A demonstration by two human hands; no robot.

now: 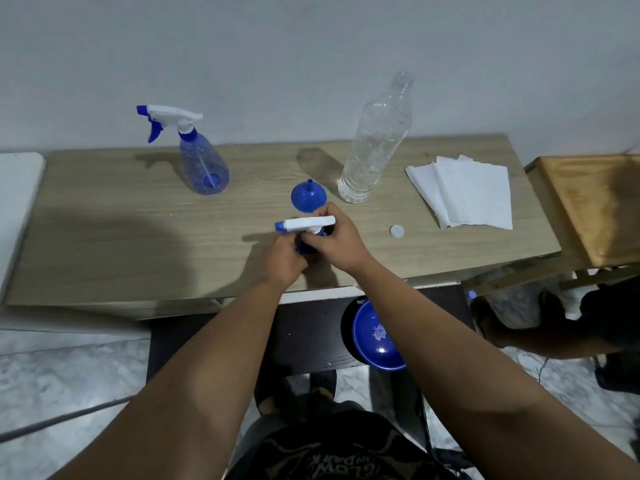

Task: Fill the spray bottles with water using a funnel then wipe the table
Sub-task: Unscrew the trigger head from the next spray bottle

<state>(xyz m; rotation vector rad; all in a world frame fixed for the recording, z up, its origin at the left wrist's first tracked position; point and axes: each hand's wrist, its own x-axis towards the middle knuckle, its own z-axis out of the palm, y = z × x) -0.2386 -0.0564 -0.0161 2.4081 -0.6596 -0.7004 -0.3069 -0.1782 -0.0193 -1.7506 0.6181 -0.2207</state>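
Observation:
A blue spray bottle stands near the table's front middle, its body mostly hidden by my hands. My left hand [282, 259] grips the bottle's body. My right hand [337, 239] curls round the neck under its white trigger head [304, 224], which points left. A blue funnel [307, 196] lies upside down just behind my hands. A second blue spray bottle [202, 164] with its trigger head on stands at the back left. A tall clear water bottle [375, 143], uncapped, stands behind right of the funnel. White paper towels [465, 192] lie at the right.
A small white cap [396, 231] lies on the wooden table [121, 237] right of my hands. A blue bowl [375, 336] sits on a dark stool below the table's front edge. A wooden stool [588, 202] stands at the right. Another person's foot is on the floor at the right.

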